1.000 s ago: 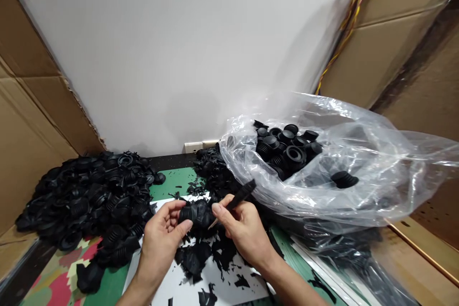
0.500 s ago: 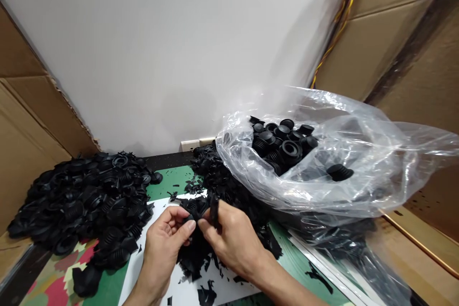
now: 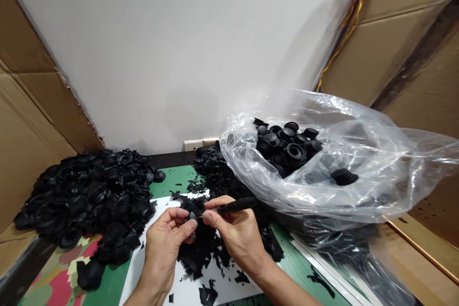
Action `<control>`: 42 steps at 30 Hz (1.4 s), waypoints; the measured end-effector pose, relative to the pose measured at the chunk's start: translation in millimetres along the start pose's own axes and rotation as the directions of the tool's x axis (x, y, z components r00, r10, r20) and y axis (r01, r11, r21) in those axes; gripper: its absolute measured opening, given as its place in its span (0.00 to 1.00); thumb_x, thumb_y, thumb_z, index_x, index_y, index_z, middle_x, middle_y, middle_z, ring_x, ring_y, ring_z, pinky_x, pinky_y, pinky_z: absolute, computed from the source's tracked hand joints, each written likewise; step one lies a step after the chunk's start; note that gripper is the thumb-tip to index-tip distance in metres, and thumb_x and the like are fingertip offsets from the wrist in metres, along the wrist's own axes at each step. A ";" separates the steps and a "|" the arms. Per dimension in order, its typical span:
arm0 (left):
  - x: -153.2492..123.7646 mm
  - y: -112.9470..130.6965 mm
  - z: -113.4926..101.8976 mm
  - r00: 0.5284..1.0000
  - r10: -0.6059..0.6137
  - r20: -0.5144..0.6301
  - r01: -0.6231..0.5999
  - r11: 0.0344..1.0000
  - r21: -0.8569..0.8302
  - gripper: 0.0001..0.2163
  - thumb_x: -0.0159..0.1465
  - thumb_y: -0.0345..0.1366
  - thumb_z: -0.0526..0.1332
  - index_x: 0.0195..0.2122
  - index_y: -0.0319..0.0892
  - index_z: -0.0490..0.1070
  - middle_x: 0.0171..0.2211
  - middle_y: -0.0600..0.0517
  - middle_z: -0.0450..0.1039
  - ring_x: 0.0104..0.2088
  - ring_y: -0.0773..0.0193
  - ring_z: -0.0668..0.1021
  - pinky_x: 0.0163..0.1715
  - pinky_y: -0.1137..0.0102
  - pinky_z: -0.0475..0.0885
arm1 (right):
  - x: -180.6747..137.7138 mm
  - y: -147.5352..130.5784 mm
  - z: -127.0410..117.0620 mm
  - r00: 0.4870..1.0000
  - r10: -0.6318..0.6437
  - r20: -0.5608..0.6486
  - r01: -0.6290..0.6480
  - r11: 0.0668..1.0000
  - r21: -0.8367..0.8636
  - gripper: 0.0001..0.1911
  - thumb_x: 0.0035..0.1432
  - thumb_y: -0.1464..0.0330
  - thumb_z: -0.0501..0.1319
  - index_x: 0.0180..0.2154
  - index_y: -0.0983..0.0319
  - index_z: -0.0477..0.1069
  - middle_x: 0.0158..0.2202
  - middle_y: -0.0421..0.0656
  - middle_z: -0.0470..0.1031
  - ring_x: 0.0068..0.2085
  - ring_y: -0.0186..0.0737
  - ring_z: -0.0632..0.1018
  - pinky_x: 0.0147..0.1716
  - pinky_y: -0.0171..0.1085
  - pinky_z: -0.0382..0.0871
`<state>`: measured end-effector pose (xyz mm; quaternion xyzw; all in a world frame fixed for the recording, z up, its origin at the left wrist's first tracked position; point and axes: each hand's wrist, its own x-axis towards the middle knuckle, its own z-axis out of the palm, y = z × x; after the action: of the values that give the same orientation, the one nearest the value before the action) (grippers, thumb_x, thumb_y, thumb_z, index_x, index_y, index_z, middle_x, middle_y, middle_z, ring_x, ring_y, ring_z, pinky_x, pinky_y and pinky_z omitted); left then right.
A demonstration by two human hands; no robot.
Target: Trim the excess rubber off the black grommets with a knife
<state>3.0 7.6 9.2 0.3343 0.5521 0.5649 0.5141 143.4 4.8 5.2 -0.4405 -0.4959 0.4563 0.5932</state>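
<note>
My left hand (image 3: 165, 239) pinches a small black ribbed rubber part (image 3: 191, 211) between thumb and fingers, just above a white sheet. My right hand (image 3: 234, 236) grips a slim black knife-like tool (image 3: 236, 205) whose handle points right, its tip at the rubber part. Below both hands lies a heap of black rubber trimmings (image 3: 204, 253). Both hands are closed.
A big pile of black ribbed rubber parts (image 3: 89, 196) fills the left. A clear plastic bag (image 3: 351, 177) with more such parts lies at right. White sheet (image 3: 186, 291) on a green mat (image 3: 172, 179). Cardboard boxes (image 3: 401, 48) stand on both sides, a white wall behind.
The tool in my right hand swung from upright half a second ago to lying nearly level, handle to the right. The rubber part stays pinched in my left hand.
</note>
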 end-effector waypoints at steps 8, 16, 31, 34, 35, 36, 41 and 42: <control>-1.0 -0.4 1.1 1.000 0.010 -0.003 -0.010 1.000 0.002 0.15 0.35 0.33 0.74 0.23 0.38 0.71 0.16 0.58 0.70 0.16 0.71 0.71 0.17 0.77 0.66 | 0.4 0.6 0.6 0.995 -0.100 0.012 0.101 0.991 -0.084 0.07 0.52 0.64 0.65 0.31 0.62 0.76 0.27 0.43 0.76 0.27 0.40 0.77 0.27 0.37 0.72; -4.6 0.4 -0.6 0.998 0.003 0.061 0.000 0.999 -0.050 0.15 0.35 0.33 0.75 0.22 0.38 0.72 0.16 0.58 0.70 0.15 0.73 0.70 0.16 0.78 0.66 | 0.4 11.4 -3.5 0.784 -0.555 0.279 0.615 0.628 -0.477 0.10 0.61 0.74 0.53 0.36 0.63 0.74 0.30 0.46 0.74 0.28 0.37 0.77 0.25 0.33 0.72; 8.3 4.3 -12.3 0.998 0.003 -0.055 -0.018 0.960 -0.279 0.17 0.34 0.33 0.75 0.22 0.40 0.69 0.16 0.59 0.71 0.14 0.72 0.72 0.15 0.79 0.68 | 26.8 23.8 -28.7 0.779 -0.626 0.033 0.499 0.588 -0.637 0.11 0.61 0.69 0.55 0.28 0.62 0.71 0.24 0.43 0.73 0.22 0.35 0.73 0.21 0.33 0.67; 8.6 5.7 -11.8 0.997 0.043 -0.068 -0.060 0.957 -0.283 0.19 0.35 0.33 0.75 0.28 0.40 0.71 0.18 0.58 0.74 0.16 0.71 0.74 0.17 0.79 0.70 | 24.6 19.2 -23.7 0.883 -0.468 -0.040 0.408 0.807 -0.428 0.09 0.59 0.66 0.60 0.27 0.62 0.72 0.23 0.41 0.73 0.23 0.37 0.75 0.23 0.34 0.70; 8.0 5.4 -10.8 0.996 0.052 -0.065 -0.068 0.959 -0.275 0.20 0.35 0.33 0.75 0.29 0.40 0.72 0.18 0.57 0.74 0.16 0.71 0.74 0.17 0.78 0.71 | 22.7 16.9 -20.7 0.910 -0.411 -0.057 0.372 0.869 -0.327 0.09 0.58 0.65 0.61 0.28 0.62 0.72 0.23 0.41 0.73 0.23 0.37 0.75 0.23 0.34 0.70; 7.1 4.8 -9.6 0.996 0.059 -0.063 -0.074 0.962 -0.263 0.20 0.35 0.33 0.75 0.29 0.39 0.73 0.19 0.57 0.75 0.17 0.71 0.74 0.18 0.79 0.71 | 20.3 14.7 -17.3 0.928 -0.366 -0.070 0.342 0.912 -0.225 0.08 0.57 0.65 0.61 0.29 0.62 0.73 0.24 0.41 0.73 0.23 0.37 0.76 0.23 0.35 0.71; 3.5 1.0 -6.2 0.996 0.071 -0.054 -0.081 0.974 -0.212 0.19 0.36 0.34 0.76 0.29 0.38 0.73 0.20 0.55 0.76 0.18 0.70 0.76 0.19 0.79 0.72 | 6.7 10.0 -0.8 0.942 -0.333 -0.030 0.334 0.942 0.042 0.04 0.56 0.67 0.64 0.34 0.61 0.75 0.31 0.41 0.74 0.26 0.36 0.77 0.27 0.35 0.73; 3.0 0.4 -6.1 0.996 0.073 -0.049 -0.082 0.975 -0.208 0.19 0.36 0.34 0.76 0.28 0.38 0.73 0.20 0.55 0.77 0.19 0.70 0.76 0.19 0.79 0.72 | 4.9 10.2 1.4 0.938 -0.345 -0.010 0.346 0.937 0.042 0.03 0.56 0.68 0.64 0.34 0.61 0.75 0.31 0.41 0.74 0.27 0.36 0.77 0.27 0.35 0.73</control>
<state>-3.6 8.8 8.0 0.2879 0.4864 0.6463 0.5127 141.3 11.7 -3.7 -0.3344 -0.5548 0.3551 0.6740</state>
